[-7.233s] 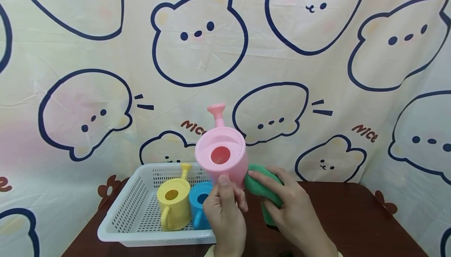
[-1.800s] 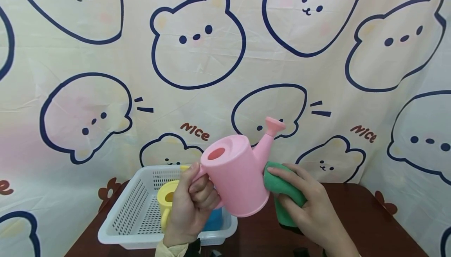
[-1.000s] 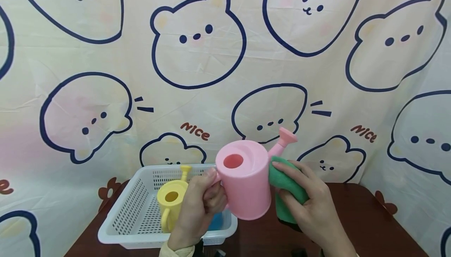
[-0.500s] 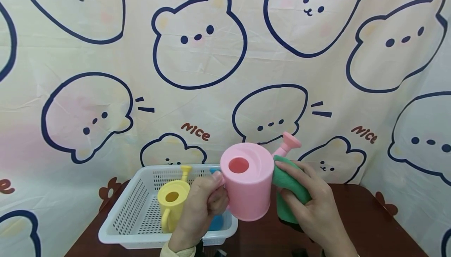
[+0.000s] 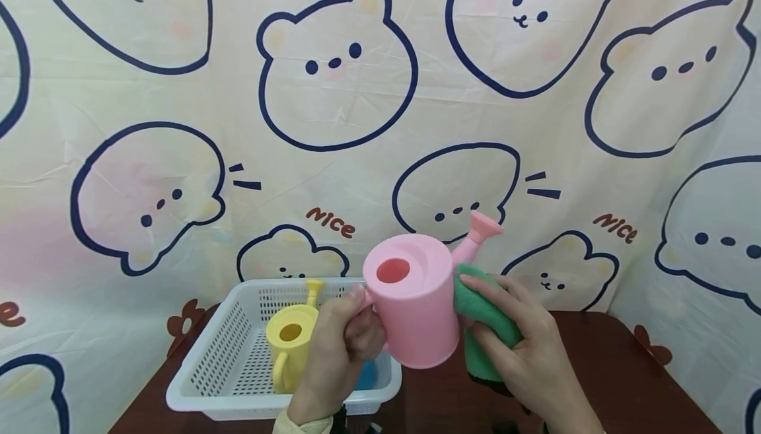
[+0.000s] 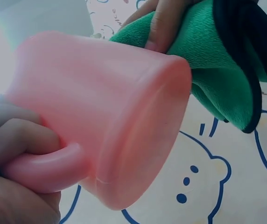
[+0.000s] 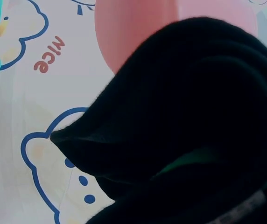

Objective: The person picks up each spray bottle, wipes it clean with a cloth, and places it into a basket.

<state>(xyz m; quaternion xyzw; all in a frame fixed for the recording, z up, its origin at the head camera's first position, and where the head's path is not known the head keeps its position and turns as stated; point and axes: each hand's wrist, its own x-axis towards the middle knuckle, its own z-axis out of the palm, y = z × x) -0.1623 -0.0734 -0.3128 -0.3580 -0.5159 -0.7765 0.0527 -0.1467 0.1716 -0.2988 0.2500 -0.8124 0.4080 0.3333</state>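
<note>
A pink watering can (image 5: 414, 315) is held up over the table, its spout pointing up and right. My left hand (image 5: 336, 348) grips its handle; in the left wrist view the fingers wrap round the handle loop (image 6: 49, 169). My right hand (image 5: 529, 341) pinches a folded green cloth (image 5: 484, 308) and presses it against the can's right side, just below the spout. In the left wrist view the cloth (image 6: 203, 42), edged in black, lies along the can's far side. Dark in the right wrist view, the cloth (image 7: 185, 107) hides most of the can there.
A white perforated basket (image 5: 202, 361) stands on the dark brown table (image 5: 618, 368), left of the can. In it are a yellow watering can (image 5: 291, 341) and a blue watering can (image 5: 366, 376), mostly hidden behind my left hand. A patterned curtain (image 5: 333, 176) hangs behind.
Over seven seconds the pink can has turned from spout away to spout pointing right, and my left hand has moved left. In the last half second the can shifts slightly up and left.
</note>
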